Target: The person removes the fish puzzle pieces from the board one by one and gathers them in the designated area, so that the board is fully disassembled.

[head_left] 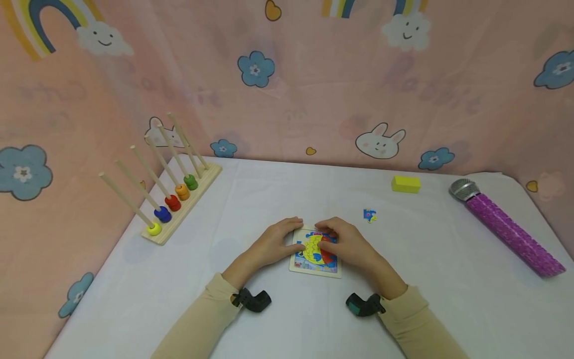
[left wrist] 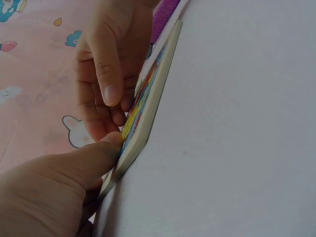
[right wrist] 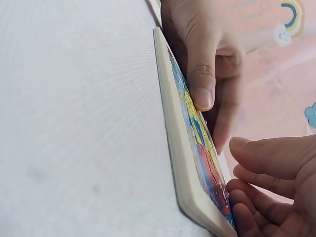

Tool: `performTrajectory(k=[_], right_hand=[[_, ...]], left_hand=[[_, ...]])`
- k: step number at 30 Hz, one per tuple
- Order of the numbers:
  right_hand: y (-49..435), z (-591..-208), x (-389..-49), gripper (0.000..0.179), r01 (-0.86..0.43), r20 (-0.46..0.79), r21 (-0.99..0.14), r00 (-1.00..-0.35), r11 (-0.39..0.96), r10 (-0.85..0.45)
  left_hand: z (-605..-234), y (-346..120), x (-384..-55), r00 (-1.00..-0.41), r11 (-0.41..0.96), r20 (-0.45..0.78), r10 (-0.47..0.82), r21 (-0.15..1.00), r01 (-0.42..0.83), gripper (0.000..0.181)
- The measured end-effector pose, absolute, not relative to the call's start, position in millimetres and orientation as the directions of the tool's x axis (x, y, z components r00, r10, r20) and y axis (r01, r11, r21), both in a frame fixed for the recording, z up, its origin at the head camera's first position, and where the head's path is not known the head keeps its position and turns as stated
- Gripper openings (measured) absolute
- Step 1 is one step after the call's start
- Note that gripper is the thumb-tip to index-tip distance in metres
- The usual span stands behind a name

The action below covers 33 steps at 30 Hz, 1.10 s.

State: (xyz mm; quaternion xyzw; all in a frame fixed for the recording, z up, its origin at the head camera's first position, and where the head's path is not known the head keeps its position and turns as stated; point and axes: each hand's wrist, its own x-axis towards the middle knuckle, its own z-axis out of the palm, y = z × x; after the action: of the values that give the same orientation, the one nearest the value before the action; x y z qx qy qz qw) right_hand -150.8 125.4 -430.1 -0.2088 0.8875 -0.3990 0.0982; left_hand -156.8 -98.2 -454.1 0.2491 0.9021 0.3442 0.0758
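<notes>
Between the two hands a small square jigsaw puzzle (head_left: 314, 269) in a pale wooden frame lies on the table, with a yellow and red picture on blue. The left hand (head_left: 271, 243) grips its left side, thumb (left wrist: 112, 139) on the face and fingers round the edge, partly hidden. Over the right side arches the right hand (head_left: 352, 244); its bent fingers (right wrist: 259, 205) touch the upper right edge, while the thumb (right wrist: 269, 157) stands off the picture in the right wrist view. Beyond the right hand lies a loose blue puzzle piece (head_left: 369, 215) with yellow on it.
At the left stands a wooden peg rack (head_left: 168, 232) with coloured rings on its upright pegs. A yellow block (head_left: 405, 184) sits at the back right, beside a purple glittery microphone (head_left: 511, 229). Behind the white table (head_left: 269, 329) hangs a pink printed cloth (head_left: 296, 99).
</notes>
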Motion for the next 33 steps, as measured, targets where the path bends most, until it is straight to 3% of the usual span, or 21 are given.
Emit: performTrajectory(k=[18, 33], right_hand=[[121.2, -436.2, -151.9, 0.032, -0.364, 0.023, -0.669, -0.882, 0.648, -0.471], [117.6, -437.1, -151.9, 0.032, -0.302, -0.025, -0.69, -0.898, 0.658, -0.439]], left_hand=[[-453.8, -98.9, -156.6, -0.864, 0.647, 0.042, 0.502, 0.644, 0.408, 0.06], [-454.3, -98.3, -157.3, -0.857, 0.629, 0.055, 0.512, 0.656, 0.417, 0.059]])
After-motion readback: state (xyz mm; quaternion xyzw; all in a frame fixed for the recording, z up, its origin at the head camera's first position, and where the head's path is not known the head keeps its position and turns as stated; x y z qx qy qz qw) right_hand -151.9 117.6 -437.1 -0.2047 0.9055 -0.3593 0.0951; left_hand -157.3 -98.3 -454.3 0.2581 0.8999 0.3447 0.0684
